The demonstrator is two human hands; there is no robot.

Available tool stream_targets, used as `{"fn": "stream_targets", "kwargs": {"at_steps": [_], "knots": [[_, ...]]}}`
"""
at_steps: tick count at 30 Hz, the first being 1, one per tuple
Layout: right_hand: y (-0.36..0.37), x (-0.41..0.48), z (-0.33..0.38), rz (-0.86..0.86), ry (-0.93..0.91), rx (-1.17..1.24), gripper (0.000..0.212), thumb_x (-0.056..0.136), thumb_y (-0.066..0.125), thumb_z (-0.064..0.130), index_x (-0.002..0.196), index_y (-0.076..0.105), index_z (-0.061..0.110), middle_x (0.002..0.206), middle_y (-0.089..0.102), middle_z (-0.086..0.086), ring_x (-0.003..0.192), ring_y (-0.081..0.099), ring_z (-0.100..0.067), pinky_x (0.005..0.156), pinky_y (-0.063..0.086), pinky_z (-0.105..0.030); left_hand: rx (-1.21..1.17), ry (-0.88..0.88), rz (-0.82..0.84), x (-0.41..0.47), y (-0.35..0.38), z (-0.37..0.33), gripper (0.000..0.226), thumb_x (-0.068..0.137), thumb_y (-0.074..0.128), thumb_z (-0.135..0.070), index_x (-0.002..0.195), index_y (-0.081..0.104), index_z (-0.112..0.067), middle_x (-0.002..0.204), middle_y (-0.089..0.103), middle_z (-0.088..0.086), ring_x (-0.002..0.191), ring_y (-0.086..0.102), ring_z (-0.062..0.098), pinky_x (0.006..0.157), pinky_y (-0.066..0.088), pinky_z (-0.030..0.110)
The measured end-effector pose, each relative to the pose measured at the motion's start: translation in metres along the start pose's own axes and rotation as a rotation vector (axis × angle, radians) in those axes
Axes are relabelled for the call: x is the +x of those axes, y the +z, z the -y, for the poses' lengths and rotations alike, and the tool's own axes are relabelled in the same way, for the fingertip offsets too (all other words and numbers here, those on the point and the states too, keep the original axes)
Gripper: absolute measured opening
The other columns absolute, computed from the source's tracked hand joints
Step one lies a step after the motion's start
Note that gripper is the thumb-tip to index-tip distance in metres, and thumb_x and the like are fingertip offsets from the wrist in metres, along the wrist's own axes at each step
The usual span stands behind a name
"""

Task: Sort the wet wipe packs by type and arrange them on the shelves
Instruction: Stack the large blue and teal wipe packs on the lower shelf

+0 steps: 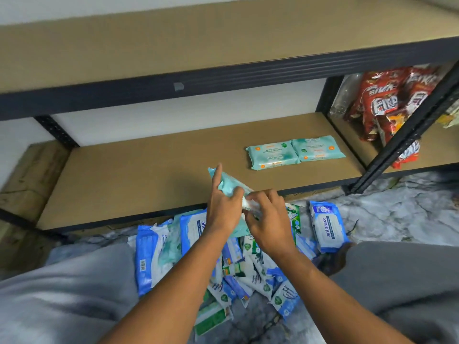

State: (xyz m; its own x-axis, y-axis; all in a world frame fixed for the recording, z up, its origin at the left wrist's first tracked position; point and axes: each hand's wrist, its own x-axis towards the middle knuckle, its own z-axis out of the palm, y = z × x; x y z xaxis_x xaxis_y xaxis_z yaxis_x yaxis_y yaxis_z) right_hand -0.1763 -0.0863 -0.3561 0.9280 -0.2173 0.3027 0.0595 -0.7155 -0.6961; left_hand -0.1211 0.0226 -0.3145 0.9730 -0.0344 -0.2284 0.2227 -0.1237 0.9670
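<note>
From my remote seat I see both hands close together, almost touching, above the front edge of the lower shelf (149, 182). The left hand (224, 207) grips the held pack (229, 187), a soft teal plastic pouch tilted upward, with the index finger stretched straight along its side and the other fingers curled round it. The right hand (269, 219) pinches a crinkled whitish edge at the pouch's lower end. I cannot tell whether that edge belongs to the same pouch or to a second one pressed against it.

The lower shelf is a flat, matte brown fibreboard set in a dark metal frame (223, 75), and the upper shelf (198, 45) is the same board. Toward the right of the lower board lie two shelved packs (272, 155), teal, rectangular and slightly puffy with orange dots. They lie flat, side by side and touching.

On the marbled grey floor (397, 207) between my grey-trousered knees (62, 294) lies the pile (248, 264), glossy blue, white and green pouches overlapping at all angles. A blue antabax pack (326, 225) lies just to its right. In the neighbouring bay, shiny red snack bags (387, 103) lean together.
</note>
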Motion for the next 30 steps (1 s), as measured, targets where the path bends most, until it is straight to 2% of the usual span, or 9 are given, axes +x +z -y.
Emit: {"fn": "stream_targets", "kwargs": {"at_steps": [3,6,8,10,12,16,20,26,30], "knots": [[-0.005,0.001,0.005,0.054,0.124,0.147,0.019,0.083,0.067,0.023,0.100,0.067,0.032,0.103,0.049,0.013,0.102,0.046,-0.012,0.089,0.042,-0.030,0.057,0.047,-0.021,-0.008,-0.010,0.000,0.059,0.083,0.054,-0.015,0.126,0.051,-0.057,0.087,0.060,-0.004,0.050,0.046,0.010,0.056,0.043,0.029],[-0.014,0.015,-0.004,0.022,0.403,0.325,0.013,0.087,0.068,0.031,0.099,0.071,0.035,0.113,0.051,0.007,0.108,0.053,-0.011,0.094,0.045,-0.029,0.003,0.027,-0.027,-0.011,-0.021,0.003,0.050,0.084,0.055,-0.011,0.114,0.060,-0.051,0.084,0.061,-0.001,0.056,0.050,0.017,0.054,0.048,0.041],[-0.026,0.023,-0.012,0.122,0.588,0.471,0.019,0.088,0.068,0.036,0.107,0.069,0.036,0.121,0.055,0.002,0.103,0.060,-0.013,0.084,0.052,-0.029,-0.068,0.014,-0.036,-0.013,-0.025,0.002,0.044,0.085,0.058,-0.007,0.107,0.062,-0.045,0.087,0.064,-0.004,0.071,0.061,0.025,0.065,0.057,0.053],[-0.035,0.026,-0.020,0.254,0.794,0.748,0.025,0.091,0.068,0.028,0.115,0.066,0.031,0.120,0.064,0.001,0.098,0.066,-0.016,0.068,0.053,-0.029,-0.148,-0.004,-0.016,-0.014,-0.027,0.000,0.041,0.087,0.061,-0.002,0.109,0.059,-0.037,0.103,0.065,0.001,0.085,0.069,0.024,0.071,0.061,0.050],[-0.041,0.026,-0.027,0.307,0.891,0.943,0.031,0.091,0.067,0.014,0.119,0.065,0.026,0.117,0.069,-0.003,0.098,0.069,-0.024,0.065,0.056,-0.034,-0.165,-0.011,0.036,-0.013,-0.027,0.003,0.040,0.088,0.063,-0.002,0.111,0.056,-0.034,0.115,0.061,0.006,0.090,0.071,0.021,0.071,0.062,0.044],[-0.041,0.025,-0.038,0.203,0.882,0.953,0.036,0.085,0.066,-0.004,0.114,0.070,0.017,0.116,0.070,-0.009,0.096,0.071,-0.029,0.070,0.057,-0.035,0.045,0.011,0.081,-0.007,-0.032,0.019,0.043,0.088,0.069,-0.012,0.109,0.053,-0.046,0.118,0.062,0.001,0.089,0.070,0.023,0.077,0.060,0.046],[-0.041,0.028,-0.048,0.149,0.803,0.839,0.036,0.082,0.067,-0.006,0.107,0.072,0.019,0.114,0.068,-0.004,0.092,0.069,-0.025,0.068,0.056,-0.030,0.260,0.033,0.211,-0.004,-0.029,0.032,0.043,0.090,0.065,-0.015,0.113,0.051,-0.048,0.111,0.052,-0.019,0.068,0.060,0.020,0.074,0.059,0.049],[-0.047,0.034,-0.072,0.153,0.800,0.792,0.032,0.084,0.066,-0.005,0.100,0.075,0.020,0.108,0.070,-0.001,0.084,0.069,-0.021,0.061,0.055,-0.027,0.285,-0.059,0.204,0.010,-0.007,0.045,0.040,0.090,0.063,-0.012,0.116,0.055,-0.041,0.114,0.056,-0.010,0.048,0.050,-0.001,0.047,0.042,0.018],[-0.050,0.043,-0.100,0.155,0.860,0.866,0.031,0.082,0.067,-0.008,0.100,0.075,0.016,0.104,0.072,-0.010,0.086,0.069,-0.026,0.080,0.057,-0.037,0.208,-0.094,0.207,0.026,0.013,0.053,0.041,0.091,0.063,-0.008,0.119,0.057,-0.038,0.107,0.055,-0.017,0.067,0.054,0.011,0.052,0.045,0.011]]}}
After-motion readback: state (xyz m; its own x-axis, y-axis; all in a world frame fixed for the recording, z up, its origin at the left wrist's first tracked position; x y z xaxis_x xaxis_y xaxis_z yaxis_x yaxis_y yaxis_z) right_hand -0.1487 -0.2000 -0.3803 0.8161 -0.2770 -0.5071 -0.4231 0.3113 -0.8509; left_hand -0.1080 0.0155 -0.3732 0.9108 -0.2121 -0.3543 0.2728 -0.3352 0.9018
